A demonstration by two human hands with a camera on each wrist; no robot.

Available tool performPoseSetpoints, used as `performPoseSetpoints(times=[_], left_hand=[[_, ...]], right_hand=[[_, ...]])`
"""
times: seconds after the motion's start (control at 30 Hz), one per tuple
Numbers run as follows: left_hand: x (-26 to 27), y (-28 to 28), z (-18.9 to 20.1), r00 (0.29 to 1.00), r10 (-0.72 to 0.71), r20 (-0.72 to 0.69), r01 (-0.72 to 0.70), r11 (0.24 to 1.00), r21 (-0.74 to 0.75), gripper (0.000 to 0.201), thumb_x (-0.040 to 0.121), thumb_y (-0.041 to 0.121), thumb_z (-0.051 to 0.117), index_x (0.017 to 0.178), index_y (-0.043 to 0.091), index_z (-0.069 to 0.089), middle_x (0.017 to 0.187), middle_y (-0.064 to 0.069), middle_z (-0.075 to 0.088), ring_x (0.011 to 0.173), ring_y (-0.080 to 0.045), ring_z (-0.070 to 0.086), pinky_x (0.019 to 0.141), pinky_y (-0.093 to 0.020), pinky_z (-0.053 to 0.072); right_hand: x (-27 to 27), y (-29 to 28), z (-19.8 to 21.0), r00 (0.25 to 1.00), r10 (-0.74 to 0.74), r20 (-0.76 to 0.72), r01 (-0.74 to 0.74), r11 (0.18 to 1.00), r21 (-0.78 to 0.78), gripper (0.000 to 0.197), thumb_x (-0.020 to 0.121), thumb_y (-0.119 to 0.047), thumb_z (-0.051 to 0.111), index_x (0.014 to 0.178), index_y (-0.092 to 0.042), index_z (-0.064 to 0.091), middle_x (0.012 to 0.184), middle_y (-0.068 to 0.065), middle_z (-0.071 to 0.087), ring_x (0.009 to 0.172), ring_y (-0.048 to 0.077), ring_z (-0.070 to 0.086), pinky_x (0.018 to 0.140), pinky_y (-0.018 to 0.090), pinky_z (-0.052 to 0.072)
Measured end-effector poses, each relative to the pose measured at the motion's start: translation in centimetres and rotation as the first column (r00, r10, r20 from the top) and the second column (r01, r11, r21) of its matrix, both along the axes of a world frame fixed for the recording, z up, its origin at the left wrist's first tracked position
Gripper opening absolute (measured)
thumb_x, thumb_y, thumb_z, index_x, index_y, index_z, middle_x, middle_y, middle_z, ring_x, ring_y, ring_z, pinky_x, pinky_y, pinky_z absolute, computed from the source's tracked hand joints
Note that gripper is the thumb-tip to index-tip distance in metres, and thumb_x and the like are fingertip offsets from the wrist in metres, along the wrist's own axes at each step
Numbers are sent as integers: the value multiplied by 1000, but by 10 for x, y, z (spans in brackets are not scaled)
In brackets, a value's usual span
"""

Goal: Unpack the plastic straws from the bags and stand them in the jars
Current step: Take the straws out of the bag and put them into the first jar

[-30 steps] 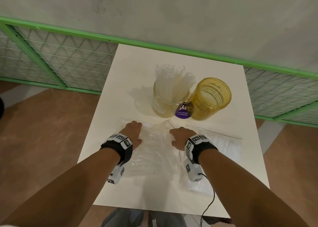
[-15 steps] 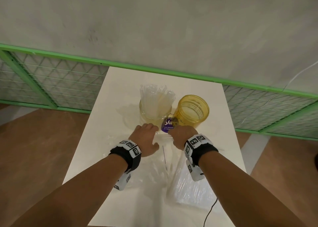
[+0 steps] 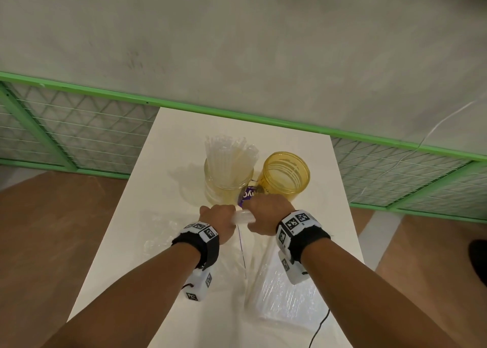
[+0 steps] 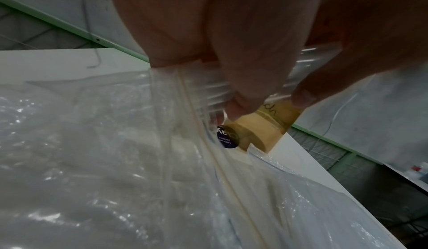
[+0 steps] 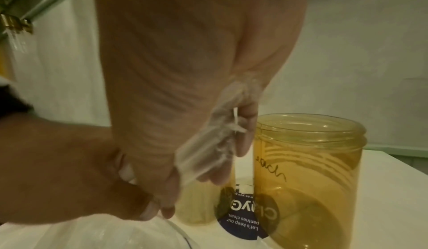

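Both hands meet just in front of the jars and grip the gathered top of a clear bag of straws (image 3: 243, 217). My left hand (image 3: 218, 220) curls round it from the left and my right hand (image 3: 263, 214) from the right. The bag's body (image 3: 284, 295) slopes down to the table toward me. In the left wrist view the bag (image 4: 173, 161) hangs below the curled fingers. In the right wrist view bunched clear plastic (image 5: 203, 152) sticks out of the right fist. A clear jar (image 3: 229, 187) stands full of clear straws. Beside it is an empty amber jar (image 3: 284, 173) (image 5: 308, 170).
A crumpled clear bag (image 3: 160, 231) lies on the white table (image 3: 171, 142) to the left. A purple round label (image 5: 247, 222) lies between the jars. A green mesh fence (image 3: 79, 126) and a grey wall stand behind the table. A thin black cable (image 3: 320, 326) trails off the near right.
Both hands left the bag lying flat, came together and rose with its gathered top, closer to the jars. The bag's far end is lifted off the table.
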State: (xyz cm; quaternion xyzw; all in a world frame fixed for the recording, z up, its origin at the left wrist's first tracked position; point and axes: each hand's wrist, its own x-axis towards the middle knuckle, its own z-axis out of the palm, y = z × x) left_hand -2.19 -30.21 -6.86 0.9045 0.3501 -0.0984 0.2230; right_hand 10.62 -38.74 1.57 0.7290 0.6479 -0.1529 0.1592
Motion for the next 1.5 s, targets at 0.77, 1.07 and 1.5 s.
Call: performPoseSetpoints(times=[0.77, 1.07, 1.5], left_hand=[[-24, 20, 31, 695, 548, 465, -82, 704, -706, 26, 91, 1, 60, 115, 9, 59, 99, 2, 64, 89, -10, 61, 73, -10, 49], [-20, 32, 37, 655, 658, 372, 20, 478, -878, 38, 85, 2, 70, 120, 10, 61, 104, -1, 72, 100, -15, 68, 80, -25, 57], [-44, 39, 26, 386, 897, -216, 24, -244, -970, 62, 99, 45, 40, 124, -11, 53, 118, -34, 62, 99, -44, 66, 87, -51, 57]], right_hand=[[-36, 43, -8, 465, -323, -825, 614, 789, 37, 38, 86, -43, 74, 117, -25, 64, 114, -8, 67, 106, 11, 61, 84, 28, 44], [-58, 58, -2, 325, -245, -914, 769, 631, 104, 25, 82, -22, 63, 106, -19, 68, 94, -2, 74, 91, 17, 71, 87, 44, 59], [-52, 74, 35, 151, -34, -988, 875, 469, 118, 3, 79, -20, 69, 79, -18, 71, 89, 12, 74, 92, 30, 71, 89, 45, 58]])
